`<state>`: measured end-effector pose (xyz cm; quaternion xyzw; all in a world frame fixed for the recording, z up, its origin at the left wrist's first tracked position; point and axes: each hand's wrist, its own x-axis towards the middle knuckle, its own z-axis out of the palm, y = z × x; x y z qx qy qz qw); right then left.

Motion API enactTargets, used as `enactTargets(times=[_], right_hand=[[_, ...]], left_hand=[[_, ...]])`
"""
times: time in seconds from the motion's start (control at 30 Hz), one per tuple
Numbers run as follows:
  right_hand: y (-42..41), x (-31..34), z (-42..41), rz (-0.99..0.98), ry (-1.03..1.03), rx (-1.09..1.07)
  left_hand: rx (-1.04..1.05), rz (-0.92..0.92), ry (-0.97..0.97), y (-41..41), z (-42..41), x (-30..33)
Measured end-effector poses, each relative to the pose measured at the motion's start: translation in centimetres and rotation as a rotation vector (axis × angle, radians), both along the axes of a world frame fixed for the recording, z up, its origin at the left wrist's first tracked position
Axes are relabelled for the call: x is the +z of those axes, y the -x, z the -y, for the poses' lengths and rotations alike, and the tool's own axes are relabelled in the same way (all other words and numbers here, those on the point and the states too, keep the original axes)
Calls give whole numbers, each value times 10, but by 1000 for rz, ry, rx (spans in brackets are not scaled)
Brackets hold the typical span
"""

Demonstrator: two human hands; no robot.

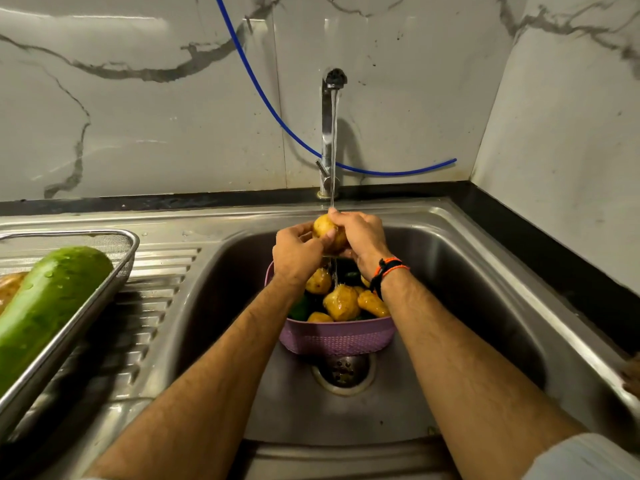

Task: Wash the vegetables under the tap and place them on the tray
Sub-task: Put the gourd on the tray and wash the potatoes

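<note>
Both hands hold one yellow potato [323, 227] under the water running from the steel tap [329, 133]. My left hand [298, 256] grips it from the left and my right hand [362, 237] wraps it from the right and top. Below them a purple basket [337, 337] sits in the sink [485, 289], holding several wet potatoes [341, 303] and some dark green vegetables. On the drainboard at the left stands a steel tray [69, 327] with a large green cucumber [48, 306] and a potato [8, 287] in it.
A blue hose [263, 91] runs across the marble wall behind the tap. The sink drain [344, 372] lies just in front of the basket. A black counter edge [540, 244] borders the sink at the right and back.
</note>
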<state>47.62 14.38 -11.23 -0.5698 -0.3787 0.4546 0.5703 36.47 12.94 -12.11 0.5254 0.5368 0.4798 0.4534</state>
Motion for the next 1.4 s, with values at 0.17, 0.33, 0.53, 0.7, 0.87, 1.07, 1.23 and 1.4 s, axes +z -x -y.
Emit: enactTargets(times=[0.17,0.33,0.53,0.7,0.87,1.07,1.23,1.4], right_hand=[[5,-2,0,-18,-10,65],[4,-2,-1,-36,-14,-46],[7,2,-1,-82,-35,-25],[16,4,-2,-70,-25,-18],[26,3,0,94,-47,-60],[29,5,1,147,-64,-46],[39,4,-1,240,-115,-114],[27,14,1,69,71,-112]], left_hand=[[177,17,-22,-1,1,1],[153,254,78,0,-2,1],[27,458,210,-3,3,6],[-40,545,248,-1,6,10],[-81,565,200,-6,12,13],[-67,504,105,-11,11,8],[73,390,31,-13,7,1],[-93,484,145,-10,10,8]])
